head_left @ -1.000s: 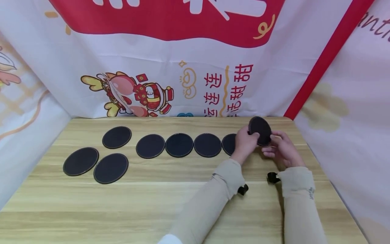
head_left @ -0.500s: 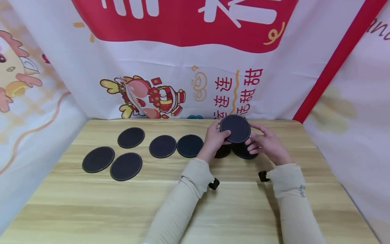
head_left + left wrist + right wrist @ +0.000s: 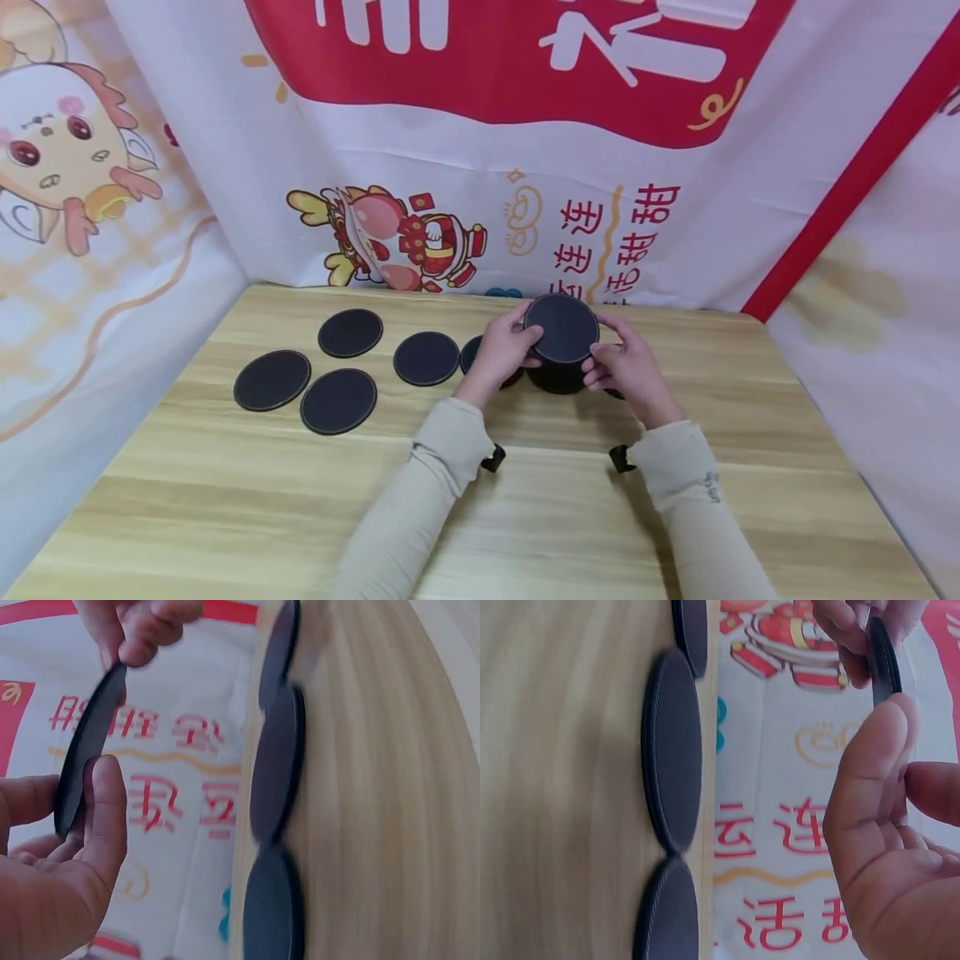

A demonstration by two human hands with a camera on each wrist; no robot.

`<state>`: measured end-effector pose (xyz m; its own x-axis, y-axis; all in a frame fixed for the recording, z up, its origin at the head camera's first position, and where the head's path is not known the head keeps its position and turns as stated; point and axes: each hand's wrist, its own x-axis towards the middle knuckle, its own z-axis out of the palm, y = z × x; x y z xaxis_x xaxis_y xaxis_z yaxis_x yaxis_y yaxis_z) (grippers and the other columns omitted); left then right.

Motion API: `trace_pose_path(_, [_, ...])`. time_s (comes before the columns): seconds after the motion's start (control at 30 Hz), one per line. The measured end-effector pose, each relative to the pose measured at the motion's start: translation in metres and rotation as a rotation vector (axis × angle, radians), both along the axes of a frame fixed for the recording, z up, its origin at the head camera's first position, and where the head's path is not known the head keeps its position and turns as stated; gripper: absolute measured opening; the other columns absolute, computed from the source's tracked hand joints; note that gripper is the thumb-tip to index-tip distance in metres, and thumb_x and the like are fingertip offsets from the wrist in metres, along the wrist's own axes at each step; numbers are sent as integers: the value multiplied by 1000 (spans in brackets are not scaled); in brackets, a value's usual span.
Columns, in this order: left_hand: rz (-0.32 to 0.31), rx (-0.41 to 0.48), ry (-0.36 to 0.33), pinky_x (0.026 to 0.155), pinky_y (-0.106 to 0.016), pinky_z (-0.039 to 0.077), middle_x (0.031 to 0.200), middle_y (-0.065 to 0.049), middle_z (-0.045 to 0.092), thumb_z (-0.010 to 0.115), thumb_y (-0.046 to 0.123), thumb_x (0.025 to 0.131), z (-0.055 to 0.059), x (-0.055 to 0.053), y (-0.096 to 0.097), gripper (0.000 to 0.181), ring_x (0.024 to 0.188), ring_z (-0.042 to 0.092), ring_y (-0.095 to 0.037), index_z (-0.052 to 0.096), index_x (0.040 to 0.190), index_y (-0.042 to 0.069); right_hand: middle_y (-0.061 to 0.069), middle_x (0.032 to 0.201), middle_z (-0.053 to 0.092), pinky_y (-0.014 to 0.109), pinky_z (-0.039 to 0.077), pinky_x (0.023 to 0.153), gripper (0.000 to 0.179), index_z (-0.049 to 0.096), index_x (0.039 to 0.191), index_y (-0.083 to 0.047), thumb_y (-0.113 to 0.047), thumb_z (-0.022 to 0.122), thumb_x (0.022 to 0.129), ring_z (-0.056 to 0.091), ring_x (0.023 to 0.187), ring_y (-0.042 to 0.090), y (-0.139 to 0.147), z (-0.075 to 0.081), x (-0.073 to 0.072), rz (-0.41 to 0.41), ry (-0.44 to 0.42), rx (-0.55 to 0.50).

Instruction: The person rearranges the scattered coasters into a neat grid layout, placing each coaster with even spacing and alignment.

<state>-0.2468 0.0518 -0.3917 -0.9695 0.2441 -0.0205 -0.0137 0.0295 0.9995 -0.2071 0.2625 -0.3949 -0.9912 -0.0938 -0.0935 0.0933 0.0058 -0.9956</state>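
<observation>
While your left hand [image 3: 501, 354] and right hand [image 3: 626, 371] pinch the disc's [image 3: 562, 328] opposite edges with curled fingertips, it hangs level above the row [image 3: 426, 358] on the table [image 3: 525, 500], likely for steadiness.

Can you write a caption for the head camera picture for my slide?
Both hands, left hand and right hand, hold a round black coaster above a wooden table.

Bare table [image 3: 570, 517] near side of the coaster row [image 3: 426, 358]; banner wall [image 3: 465, 183] blocks close behind the row.
</observation>
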Motion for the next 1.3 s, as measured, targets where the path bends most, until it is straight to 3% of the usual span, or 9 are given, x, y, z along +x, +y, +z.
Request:
trace_pose_path(0.2, [-22, -154, 77, 61, -32, 60, 85, -11, 62, 60, 12, 103, -1, 6, -47, 47, 64, 62, -17, 52, 149, 11, 15, 76, 66, 36, 59, 59, 59, 27, 157, -14, -2, 48, 103, 64, 58, 19, -27, -2, 7, 55, -17, 13])
trace_pose_path(0.5, [-125, -234, 24, 69, -47, 60, 76, -11, 61, 62, 4, 100, 2, 19, -103, 51, 60, 60, -14, 49, 150, 7, 26, 80, 63, 36, 57, 57, 60, 29, 155, -15, 0, 49, 102, 62, 58, 22, -65, -9, 14, 167, -22, 10])
trace_pose_path(0.7, [-199, -269, -11, 66, -41, 60, 74, -12, 61, 61, -1, 99, 3, 27, -142, 58, 60, 59, -16, 41, 153, 2, 23, 78, 65, 37, 57, 56, 55, 30, 152, -15, -1, 49, 102, 61, 56, 23, -95, -10, 19, 226, -58, 25])
trace_pose_path(0.87, [-235, -387, -45, 64, -39, 59, 73, -12, 61, 61, 0, 99, 2, 38, -175, 56, 61, 61, -17, 44, 152, 3, 23, 75, 64, 34, 55, 52, 43, 34, 140, -7, -2, 51, 101, 61, 52, 23, -123, -17, 25, 276, -90, 58])
trace_pose_path(0.97, [-226, -470, -53, 63, -38, 60, 74, -10, 64, 63, 1, 98, -1, 42, -189, 50, 61, 63, -17, 51, 147, 0, 20, 72, 64, 33, 55, 49, 36, 35, 132, -5, -1, 52, 101, 60, 50, 21, -140, -25, 30, 281, -117, 83])
trace_pose_path(1.17, [-145, -675, -58, 59, -32, 58, 70, -7, 65, 66, 5, 97, -4, 51, -208, 40, 58, 64, -16, 62, 136, 0, 17, 71, 63, 33, 55, 48, 33, 31, 129, -4, 2, 48, 101, 60, 50, 19, -174, -37, 41, 298, -158, 124])
trace_pose_path(1.3, [-169, -784, -41, 55, -26, 52, 63, -6, 64, 67, 4, 96, -5, 56, -211, 33, 53, 60, -14, 69, 129, 5, 18, 71, 63, 33, 55, 47, 37, 30, 132, -5, 4, 47, 100, 59, 49, 20, -183, -38, 46, 311, -202, 143])
